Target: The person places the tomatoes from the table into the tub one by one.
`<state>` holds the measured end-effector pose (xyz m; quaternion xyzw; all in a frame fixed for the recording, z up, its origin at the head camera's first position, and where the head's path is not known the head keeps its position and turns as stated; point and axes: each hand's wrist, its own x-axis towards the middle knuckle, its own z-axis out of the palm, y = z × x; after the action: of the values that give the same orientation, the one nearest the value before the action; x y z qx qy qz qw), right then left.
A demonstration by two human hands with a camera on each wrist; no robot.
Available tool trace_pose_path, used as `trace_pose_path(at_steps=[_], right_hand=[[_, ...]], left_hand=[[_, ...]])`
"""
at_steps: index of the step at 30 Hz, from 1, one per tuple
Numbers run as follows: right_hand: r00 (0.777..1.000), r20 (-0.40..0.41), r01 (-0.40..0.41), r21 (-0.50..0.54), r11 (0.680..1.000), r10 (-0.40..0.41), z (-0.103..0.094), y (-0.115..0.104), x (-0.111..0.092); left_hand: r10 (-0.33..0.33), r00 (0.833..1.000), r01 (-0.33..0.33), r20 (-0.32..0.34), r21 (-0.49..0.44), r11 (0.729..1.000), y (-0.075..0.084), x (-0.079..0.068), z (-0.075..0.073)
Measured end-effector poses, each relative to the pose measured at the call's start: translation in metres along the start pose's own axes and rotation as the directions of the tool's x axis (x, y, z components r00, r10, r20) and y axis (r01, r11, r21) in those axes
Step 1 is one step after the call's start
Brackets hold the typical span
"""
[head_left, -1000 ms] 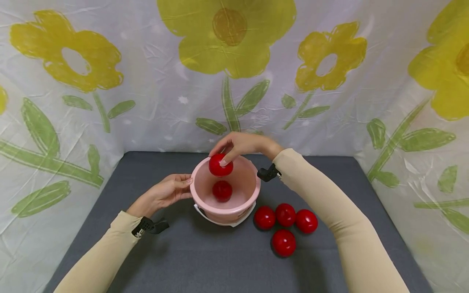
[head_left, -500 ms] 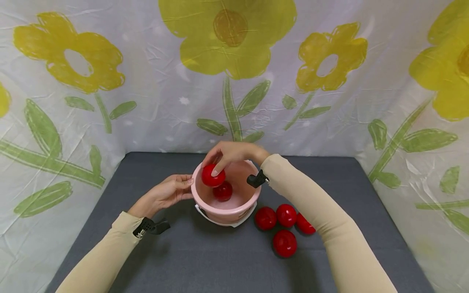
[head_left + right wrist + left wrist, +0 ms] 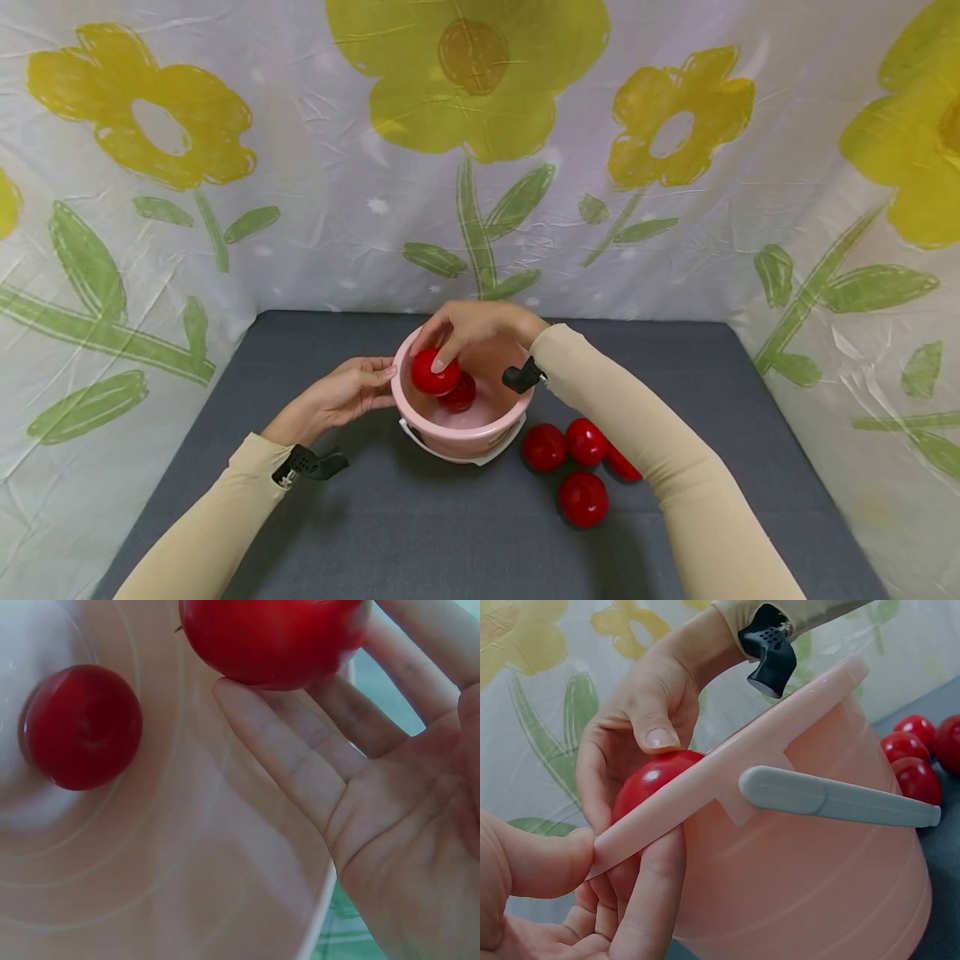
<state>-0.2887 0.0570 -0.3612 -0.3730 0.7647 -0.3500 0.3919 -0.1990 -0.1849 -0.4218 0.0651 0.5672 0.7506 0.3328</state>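
Note:
My left hand grips the rim of a pink bucket at its left side, thumb above and fingers beneath, as the left wrist view shows. Inside the bucket's mouth, near the left wall, my right hand holds a shiny red apple between thumb and fingers. A second red apple lies on the bucket floor; in the head view the held one partly covers it. A short dark stem shows beside the held apple in the right wrist view.
Several more red apples lie on the dark grey tablecloth right of the bucket, one partly hidden by my right sleeve. The bucket's white handle hangs down in front. A flower-printed curtain closes off the back and sides.
My right hand has moved left and lower with its apple, from over the bucket's back rim down into its mouth. The left hand keeps its place on the rim.

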Motion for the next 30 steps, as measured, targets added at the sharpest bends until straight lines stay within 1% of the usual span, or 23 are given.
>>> trace_pose_path(at_steps=[3,10,18,22,24,27,30], right_hand=[[1.0,0.001,-0.004,0.028,1.0,0.004,0.0,0.002,0.0],[0.999,-0.026,0.043,-0.025,0.999,-0.044,-0.003,0.002,-0.004],[0.997,-0.024,0.077,-0.018,0.997,-0.077,-0.005,0.0,-0.009],[0.993,-0.03,0.116,-0.041,0.992,-0.117,-0.01,0.0,-0.012],[0.99,-0.038,0.134,-0.049,0.99,-0.136,-0.014,-0.002,-0.016],[0.988,-0.054,0.14,-0.033,0.99,-0.142,-0.021,-0.006,-0.024],[0.99,-0.072,0.121,0.002,0.993,-0.12,-0.028,-0.009,-0.035]], left_hand=[[0.005,1.0,-0.005,0.008,-0.004,1.0,-0.001,0.0,0.0],[0.014,1.0,-0.014,0.022,-0.012,1.0,-0.001,0.001,0.0],[0.014,1.0,-0.014,0.024,-0.006,1.0,-0.001,0.001,0.0],[0.01,1.0,-0.009,0.019,-0.004,1.0,-0.001,0.001,0.0],[0.008,1.0,-0.008,0.017,-0.003,1.0,-0.001,0.001,0.001],[0.006,1.0,-0.006,0.013,-0.002,1.0,-0.001,0.0,0.001],[0.006,1.0,-0.006,0.01,-0.003,1.0,-0.001,0.0,0.0]])
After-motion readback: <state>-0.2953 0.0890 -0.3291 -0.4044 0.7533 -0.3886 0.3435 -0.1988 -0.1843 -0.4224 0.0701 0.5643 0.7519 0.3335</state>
